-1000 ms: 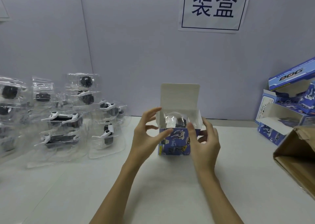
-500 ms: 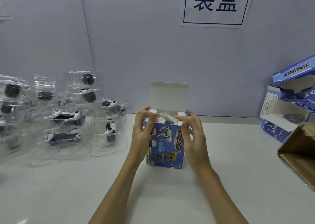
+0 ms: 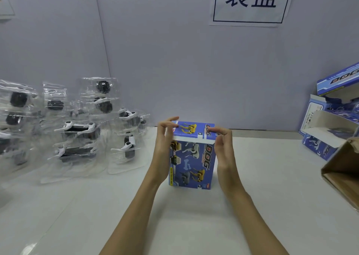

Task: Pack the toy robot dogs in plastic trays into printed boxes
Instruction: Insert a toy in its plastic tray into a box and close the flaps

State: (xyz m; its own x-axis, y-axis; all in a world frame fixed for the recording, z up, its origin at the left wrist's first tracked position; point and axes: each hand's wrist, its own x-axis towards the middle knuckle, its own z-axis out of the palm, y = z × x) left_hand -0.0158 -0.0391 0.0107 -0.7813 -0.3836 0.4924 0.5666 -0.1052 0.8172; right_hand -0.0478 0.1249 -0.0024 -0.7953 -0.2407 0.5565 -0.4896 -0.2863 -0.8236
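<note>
Centre table: one box (image 3: 192, 163) upright, lid down; left hand (image 3: 165, 140), right hand (image 3: 223, 144) pinch lid edges. Left: tray pile (image 3: 77, 130); right: open boxes (image 3: 330, 126), one carton (image 3: 343, 173).

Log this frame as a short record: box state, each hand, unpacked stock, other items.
box: blue printed box upright on table, lid folded down
left hand: fingertips on lid's left edge
right hand: fingertips on lid's right edge
unpacked stock: toy dogs in clear trays, stacked at left
other: open boxes at right; cardboard carton at right edge; wall sign
</note>
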